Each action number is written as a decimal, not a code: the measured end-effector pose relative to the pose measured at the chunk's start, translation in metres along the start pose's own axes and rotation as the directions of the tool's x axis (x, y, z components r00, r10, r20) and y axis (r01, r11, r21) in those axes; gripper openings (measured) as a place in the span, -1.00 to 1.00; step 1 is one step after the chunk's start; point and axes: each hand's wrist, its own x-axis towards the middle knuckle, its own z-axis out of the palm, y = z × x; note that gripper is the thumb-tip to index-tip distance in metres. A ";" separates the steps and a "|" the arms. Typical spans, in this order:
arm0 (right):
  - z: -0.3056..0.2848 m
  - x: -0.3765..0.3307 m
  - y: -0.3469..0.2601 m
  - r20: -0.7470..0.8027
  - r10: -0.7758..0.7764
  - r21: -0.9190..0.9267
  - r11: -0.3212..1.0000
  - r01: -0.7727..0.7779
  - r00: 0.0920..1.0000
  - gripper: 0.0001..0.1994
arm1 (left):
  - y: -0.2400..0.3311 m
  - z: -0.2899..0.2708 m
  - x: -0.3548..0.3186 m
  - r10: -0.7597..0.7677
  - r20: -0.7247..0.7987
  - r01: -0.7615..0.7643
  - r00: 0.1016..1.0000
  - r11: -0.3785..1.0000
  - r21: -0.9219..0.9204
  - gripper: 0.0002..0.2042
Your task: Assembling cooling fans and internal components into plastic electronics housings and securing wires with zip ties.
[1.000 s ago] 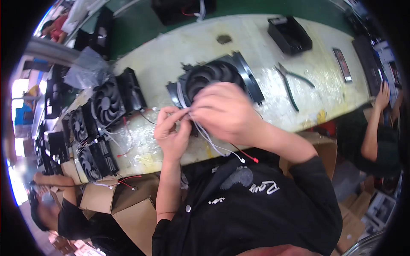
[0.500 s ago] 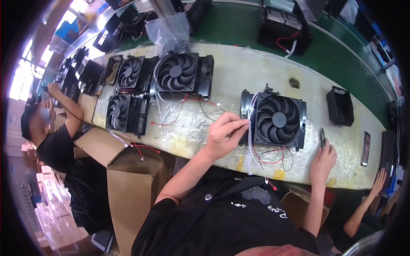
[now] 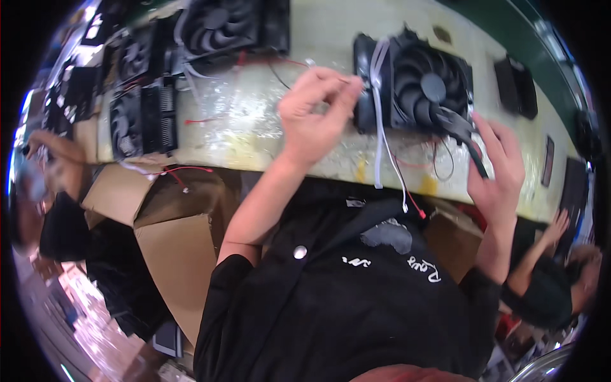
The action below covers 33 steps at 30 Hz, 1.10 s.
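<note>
A black fan unit (image 3: 433,87) lies on the table in front of me, its fan facing up. White cables (image 3: 378,130) run down its left side, cinched together partway along. My left hand (image 3: 318,111) is closed in a pinch beside this spot, at the unit's left edge; what the fingertips grip is too small to make out. In my right hand (image 3: 499,159) is a dark pair of pliers (image 3: 457,125), blurred, its jaws pointing left over the fan's lower right corner. Thin red and white leads with small plugs (image 3: 414,204) hang over the table's near edge.
More fan units (image 3: 216,28) stand on the left of the table (image 3: 242,140). At right are a black open box (image 3: 517,88) and a small dark flat object (image 3: 547,160). An open cardboard box (image 3: 172,235) sits at the near left. Co-workers are at both sides.
My right hand has lifted the pliers from beside the unit and brought them left over the fan. My left hand has shifted up along the cables. The whole view has tilted downward.
</note>
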 end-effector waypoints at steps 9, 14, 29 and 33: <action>-0.001 0.072 -0.037 0.308 -0.297 -0.304 0.870 0.389 0.904 -0.35 | -0.008 0.004 0.001 0.058 0.022 -0.058 0.998 0.998 -0.014 -0.94; 0.006 0.074 -0.046 0.369 -0.302 -0.313 0.850 0.424 0.879 -0.43 | -0.006 0.003 -0.002 0.065 0.038 -0.064 0.997 0.998 -0.013 -0.94; 0.013 0.053 -0.035 0.229 -0.299 -0.281 0.891 0.357 0.926 -0.53 | 0.005 -0.006 0.009 -0.293 0.172 0.316 0.941 0.941 -0.123 -0.72; 0.013 0.011 -0.009 0.123 -0.111 -0.171 0.976 0.132 0.986 -0.57 | 0.004 -0.010 -0.020 0.161 -0.018 -0.158 0.987 0.981 0.110 -0.95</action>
